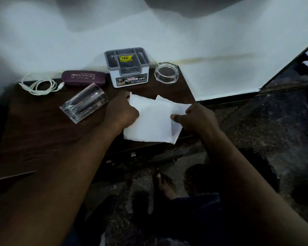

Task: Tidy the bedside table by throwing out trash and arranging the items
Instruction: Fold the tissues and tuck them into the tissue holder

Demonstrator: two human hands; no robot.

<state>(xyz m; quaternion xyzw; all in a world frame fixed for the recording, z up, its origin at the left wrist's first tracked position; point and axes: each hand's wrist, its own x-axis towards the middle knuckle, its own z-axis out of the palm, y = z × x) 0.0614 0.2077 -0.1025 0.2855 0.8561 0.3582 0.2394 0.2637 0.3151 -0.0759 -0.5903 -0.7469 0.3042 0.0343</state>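
Both hands are on the trash now: a torn-edged white paper sheet (155, 119) sits over the front right corner of the bedside table (34, 135), its lower corner reaching the front edge. Whether it rests on the wood or is lifted just clear, I cannot tell. The left hand (122, 110) grips the sheet's left edge with curled fingers, and the right hand (197, 118) pinches the right edge, thumb on top. The paper lies face up, spread between the hands, so its longer run goes side to side along the front edge, with the ragged top edge towards the wall. It looks like two overlapping layers. My read is that it is very light, limp and easily torn, with no stiffness, so crumpling it into one palm should carry it better than an edge pinch. Left of the hands, a clear drinking glass (84, 103) lies on its side, mouth towards the back edge; it is fragile and may roll. Along the back edge sit a white cable (40, 84), a spectacle case (84, 77), a white organiser box (127, 68) and, at the back right corner, a glass ashtray (166, 72).
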